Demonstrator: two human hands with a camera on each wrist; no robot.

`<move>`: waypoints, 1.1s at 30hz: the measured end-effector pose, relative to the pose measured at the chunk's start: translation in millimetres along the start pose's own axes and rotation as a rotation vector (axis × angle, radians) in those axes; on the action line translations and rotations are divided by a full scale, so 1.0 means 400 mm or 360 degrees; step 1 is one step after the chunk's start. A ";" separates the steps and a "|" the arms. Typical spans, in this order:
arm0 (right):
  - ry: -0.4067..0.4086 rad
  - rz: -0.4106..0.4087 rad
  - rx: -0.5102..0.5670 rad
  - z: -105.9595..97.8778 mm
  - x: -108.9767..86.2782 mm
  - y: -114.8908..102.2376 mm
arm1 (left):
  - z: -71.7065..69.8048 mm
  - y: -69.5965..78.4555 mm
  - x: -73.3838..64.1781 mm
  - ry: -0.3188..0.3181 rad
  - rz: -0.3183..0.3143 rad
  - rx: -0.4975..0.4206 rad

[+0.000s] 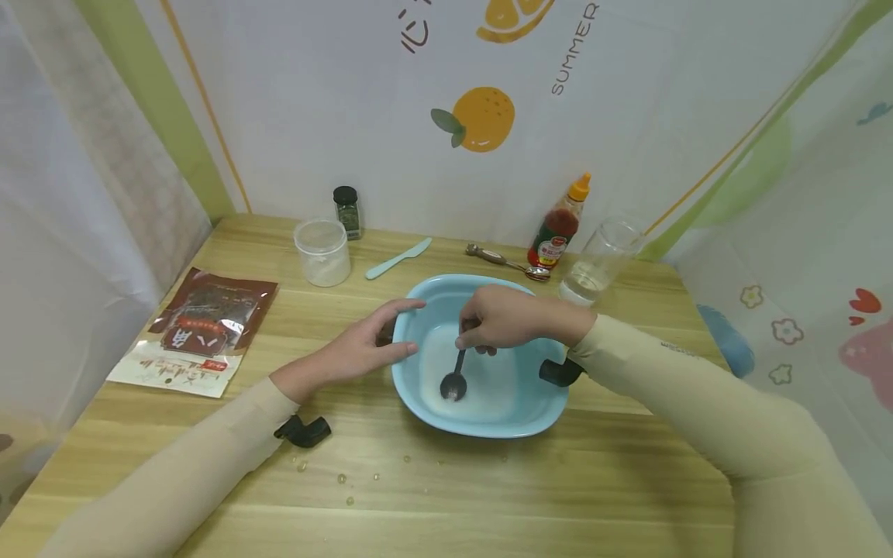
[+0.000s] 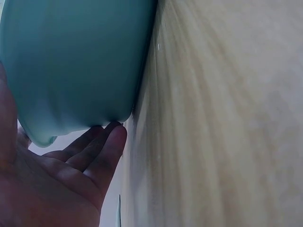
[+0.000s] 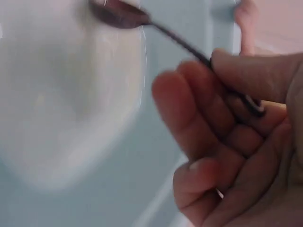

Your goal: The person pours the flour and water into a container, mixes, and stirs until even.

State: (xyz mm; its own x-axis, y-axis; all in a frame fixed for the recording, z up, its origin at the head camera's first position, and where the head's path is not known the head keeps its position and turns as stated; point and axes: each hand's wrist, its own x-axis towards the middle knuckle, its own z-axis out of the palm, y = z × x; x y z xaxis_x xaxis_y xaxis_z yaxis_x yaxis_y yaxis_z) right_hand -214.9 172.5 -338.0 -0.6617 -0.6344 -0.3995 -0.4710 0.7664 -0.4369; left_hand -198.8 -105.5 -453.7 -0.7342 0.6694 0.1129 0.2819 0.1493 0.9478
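A light blue basin (image 1: 408, 399) stands on the table with a whitish, cloudy liquid (image 1: 491, 387) in its bottom. At its left side my left hand (image 1: 359, 341) holds the basin, with the thumb and index finger at the rim. The left wrist view shows other fingers (image 2: 106, 153) against the outer wall. Over the basin, my right hand (image 1: 498, 316) pinches the thin handle of a dark spoon (image 1: 453, 386) between thumb and fingers. The spoon's bowl points down at the liquid; how deep it dips is hard to tell. In the right wrist view the spoon (image 3: 124, 15) is blurred.
Behind the basin are a lidded clear jar (image 1: 324, 260), a spice bottle (image 1: 347, 213), a pale green knife (image 1: 398, 260), a metal spoon (image 1: 505, 262), a ketchup bottle (image 1: 556, 229) and a glass (image 1: 600, 263) of liquid. A brown-and-white packet (image 1: 202, 329) lies left. Droplets (image 1: 342, 479) dot the wooden table.
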 end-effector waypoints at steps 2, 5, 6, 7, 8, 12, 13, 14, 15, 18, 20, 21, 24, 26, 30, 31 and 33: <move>-0.0044 -0.0081 0.0027 0.003 0.013 -0.008 | -0.001 -0.001 -0.001 0.0008 -0.0003 0.0003; 0.0071 -0.0028 0.0042 0.001 0.028 -0.012 | -0.001 -0.004 -0.001 0.0002 0.0009 0.0003; 0.0133 0.0024 0.0036 -0.002 0.029 -0.010 | -0.001 -0.004 0.000 0.0000 0.0006 0.0003; 0.0185 0.0078 0.0030 -0.006 0.029 -0.007 | -0.001 -0.004 0.000 -0.0005 0.0011 0.0005; 0.0218 0.0127 0.0004 -0.010 0.027 -0.004 | 0.000 -0.004 0.001 -0.0012 0.0012 0.0000; 0.0133 0.0104 -0.0034 -0.016 0.023 -0.002 | -0.003 -0.002 0.003 -0.0010 0.0005 -0.0003; 0.0098 0.0063 -0.0032 -0.016 0.025 -0.003 | -0.004 -0.001 0.003 -0.0006 0.0006 -0.0005; 0.0082 0.0034 -0.0030 -0.014 0.029 -0.006 | -0.004 -0.001 0.003 -0.0002 0.0005 -0.0009; 0.0086 0.0025 -0.0006 -0.013 0.033 -0.007 | -0.005 -0.001 0.003 0.0000 0.0013 -0.0010; 0.0266 0.0086 -0.0062 -0.013 0.042 -0.003 | -0.003 -0.001 0.003 -0.0005 0.0028 -0.0011; 0.0392 0.0173 -0.0125 -0.015 0.040 0.007 | -0.001 -0.001 0.004 -0.0013 0.0032 -0.0007; 0.0426 0.0198 -0.0155 -0.016 0.036 0.010 | -0.001 0.000 0.005 -0.0016 0.0027 -0.0005; 0.0349 0.0161 -0.0174 -0.018 0.021 0.009 | -0.003 0.002 0.009 -0.0014 0.0008 0.0004; 0.0202 0.0029 -0.0127 -0.014 0.015 0.002 | -0.005 0.002 0.010 -0.0011 0.0002 0.0009; -0.0010 -0.0176 0.0013 0.003 0.024 -0.018 | -0.005 0.002 0.006 -0.0011 0.0008 0.0001; -0.0006 -0.0195 0.0027 0.007 0.030 -0.019 | -0.004 0.001 0.005 -0.0010 0.0009 -0.0005; 0.0033 -0.0147 0.0045 0.008 0.043 -0.015 | -0.002 0.000 0.002 -0.0013 0.0009 -0.0013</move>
State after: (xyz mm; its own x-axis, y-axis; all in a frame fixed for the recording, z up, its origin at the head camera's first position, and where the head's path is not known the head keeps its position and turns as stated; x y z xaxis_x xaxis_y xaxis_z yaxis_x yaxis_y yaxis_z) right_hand -221.4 156.6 -344.6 -0.6286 -0.6996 -0.3397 -0.5139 0.7015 -0.4939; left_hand -200.0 -105.6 -453.5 -0.7277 0.6761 0.1158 0.2807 0.1395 0.9496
